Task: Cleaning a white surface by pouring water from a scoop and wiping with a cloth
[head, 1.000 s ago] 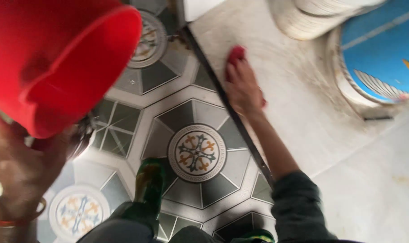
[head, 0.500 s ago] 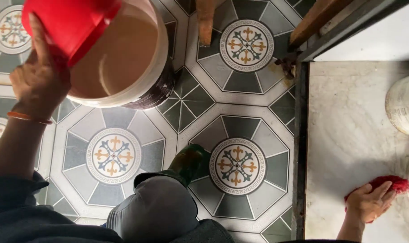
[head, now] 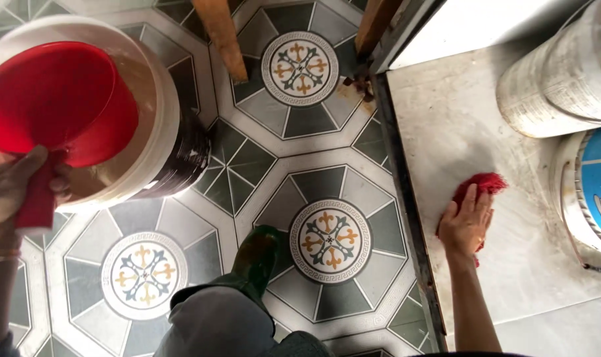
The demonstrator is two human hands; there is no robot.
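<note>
Overhead, a red plastic scoop w/ a short handle (head: 59, 102) is gripped by the left hand (head: 12, 188), fingers and thumb wrapped shut round the handle so the bowl is kept tipped into the mouth of a large white plastic bucket (head: 160, 132). Brownish liquid can be seen inside the bucket; the scoop sits within its rim, apparently so anything lifted or poured stays over the bucket & off the floor. The bucket is stood on the patterned grey-and-white tiled floor (head: 313, 132), just left of a green rubber boot (head: 255, 254).

On the other side, a crumpled red cloth (head: 482, 185) is pressed flat under the right hand (head: 466, 225), palm down, fingers laid together over it, on a pale stone slab (head: 459, 119) edged by a dark metal strip. The cloth is held that way so the whole palm bears on the surface. Two round containers, one whitish (head: 558, 79), one w/ a blue lid (head: 595, 192), are set at the slab's far right, apart from the cloth. Two wooden legs (head: 224, 39) are seen at the top.
</note>
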